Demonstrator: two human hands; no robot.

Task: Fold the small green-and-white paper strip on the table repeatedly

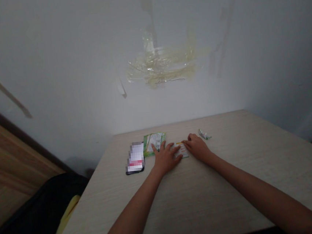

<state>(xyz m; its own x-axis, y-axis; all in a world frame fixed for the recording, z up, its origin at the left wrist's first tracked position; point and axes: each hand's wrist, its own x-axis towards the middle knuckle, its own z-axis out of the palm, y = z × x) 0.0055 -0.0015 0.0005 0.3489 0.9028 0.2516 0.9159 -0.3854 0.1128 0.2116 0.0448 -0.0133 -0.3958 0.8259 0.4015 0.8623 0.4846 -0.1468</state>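
At the far left a wooden panel (2, 157) stands against the wall (67, 85); below it lies a dark cloth-like heap (38, 213) with a yellow piece of fabric (67, 215) along its right side, next to the edge of the pale wood-grain table (225, 202). On the table, the leftmost thing is a phone (135, 158), lying flat, its screen partly pixelated and crossed by a pink band. Its upper right side meets or nearly meets a green and white printed packet (149, 139), also flat. The left hand (165, 161) is palm down with fingers spread, grasping nothing; its outer fingers lie over the packet, while its forefinger and thumb reach onto a small white printed piece (185, 152) just to the right. That piece lies flat between the two hands, with a yellow strip at its far edge. Above, clear, yellowed tape (164, 66) clings to the wall. The right hand (199, 147) has its fingers bent, the tips at the far right corner of the small piece; whether they pinch it cannot be told. Just beyond that hand, farthest right, lies a crumpled white and green wrapper (203, 134).
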